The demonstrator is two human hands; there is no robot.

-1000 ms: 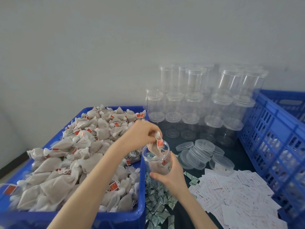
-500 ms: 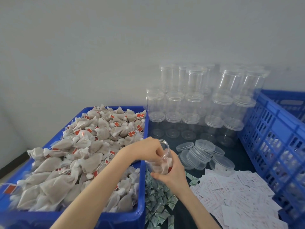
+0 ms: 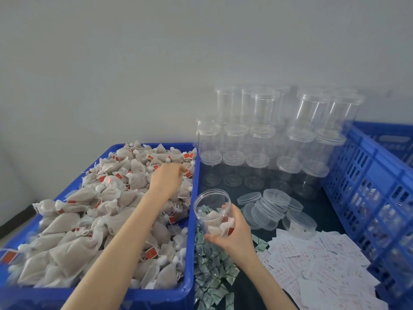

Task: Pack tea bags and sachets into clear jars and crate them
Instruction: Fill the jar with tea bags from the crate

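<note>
Your right hand grips a clear, lidless plastic jar from below and from the side, fingers curled round its lower wall, holding it tilted with the open mouth toward the far left. A few tan mesh tea bags with red tags lie inside it near the bottom. The jar hangs just to the right of the blue plastic bin, above a heap of small green-and-white sachets on the dark counter.

Your left hand reaches into the far right part of the blue bin, resting on the heap of loose tan tea bags that fills it. Its fingers curl downward among the bags; you cannot tell from here whether they have hold of one.

To the right of the jar lie loose clear round lids, some stacked and leaning on each other. Near them, on the near right, spreads a layer of white paper packets with pink print. Against the far wall stand stacked clear lidded jars in several tiers. A blue slatted plastic crate stands at the right edge, with blurred filled jars visible through its side slots.
</note>
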